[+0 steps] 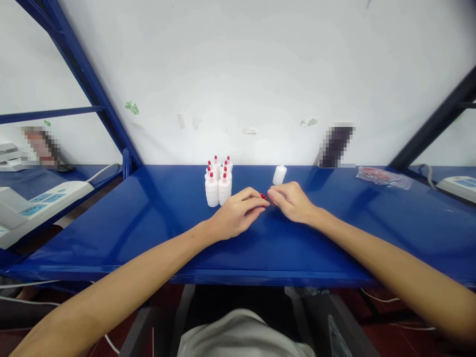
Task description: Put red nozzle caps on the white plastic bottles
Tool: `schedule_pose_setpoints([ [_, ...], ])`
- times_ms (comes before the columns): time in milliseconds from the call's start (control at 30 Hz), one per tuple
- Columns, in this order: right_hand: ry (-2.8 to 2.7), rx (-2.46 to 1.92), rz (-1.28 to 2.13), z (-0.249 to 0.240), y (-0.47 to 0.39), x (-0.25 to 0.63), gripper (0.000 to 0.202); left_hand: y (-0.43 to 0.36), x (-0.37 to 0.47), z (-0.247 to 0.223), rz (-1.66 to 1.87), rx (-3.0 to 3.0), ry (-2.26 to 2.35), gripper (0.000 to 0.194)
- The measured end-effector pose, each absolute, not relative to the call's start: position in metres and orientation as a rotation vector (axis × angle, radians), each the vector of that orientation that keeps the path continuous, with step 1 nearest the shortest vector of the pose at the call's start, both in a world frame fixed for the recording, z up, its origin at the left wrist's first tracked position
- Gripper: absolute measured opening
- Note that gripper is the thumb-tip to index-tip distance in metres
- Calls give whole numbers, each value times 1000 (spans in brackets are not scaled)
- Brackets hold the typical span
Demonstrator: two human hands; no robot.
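Observation:
Several white squeeze bottles [211, 191] with red pointed tips stand upright in two rows, left of my hands. A small red piece [263, 196], like a bottle tip cap, shows at the fingertips of my left hand [241, 210], which is closed in a pinch. Close beside it, my right hand [292, 201] is closed too, its thumb and fingers drawn together; what it grips, if anything, is hidden. Just behind the right hand, one white bottle [279, 175] without a visible red tip leans slightly to the right.
A clear plastic bag [385, 177] with red pieces lies at the table's right. The blue table [148, 238] meets a white wall at the back. Power strips [44, 206] rest at the left, and another power strip [459, 187] at the right. Blue frame posts [84, 74] flank the table.

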State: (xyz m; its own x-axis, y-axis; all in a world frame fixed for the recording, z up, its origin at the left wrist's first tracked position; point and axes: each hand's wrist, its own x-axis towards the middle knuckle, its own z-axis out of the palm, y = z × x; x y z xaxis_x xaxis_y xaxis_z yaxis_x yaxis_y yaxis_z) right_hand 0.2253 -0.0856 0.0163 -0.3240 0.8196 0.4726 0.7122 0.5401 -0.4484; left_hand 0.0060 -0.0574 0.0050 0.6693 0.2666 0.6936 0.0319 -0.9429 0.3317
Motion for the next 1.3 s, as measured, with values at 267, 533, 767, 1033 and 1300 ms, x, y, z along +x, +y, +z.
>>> schedule_pose_setpoints([
  [267, -2238, -1087, 358, 15, -89, 222, 58, -57, 8, 4, 1069, 2573, 308, 17],
  [533, -2219, -1145, 337, 18, -89, 222, 49, -55, 7, 2, 797, 2707, 540, 22],
  [767, -2164, -1195, 296, 18, -85, 229, 51, -54, 7, 2, 561, 2849, 403, 37],
  [1033, -2218, -1160, 346, 20, -87, 225, 47, -50, 8, -1, 651, 2790, 473, 31],
  [1300, -2205, -1165, 355, 20, -88, 225, 47, -48, 9, 2, 606, 2802, 464, 26],
])
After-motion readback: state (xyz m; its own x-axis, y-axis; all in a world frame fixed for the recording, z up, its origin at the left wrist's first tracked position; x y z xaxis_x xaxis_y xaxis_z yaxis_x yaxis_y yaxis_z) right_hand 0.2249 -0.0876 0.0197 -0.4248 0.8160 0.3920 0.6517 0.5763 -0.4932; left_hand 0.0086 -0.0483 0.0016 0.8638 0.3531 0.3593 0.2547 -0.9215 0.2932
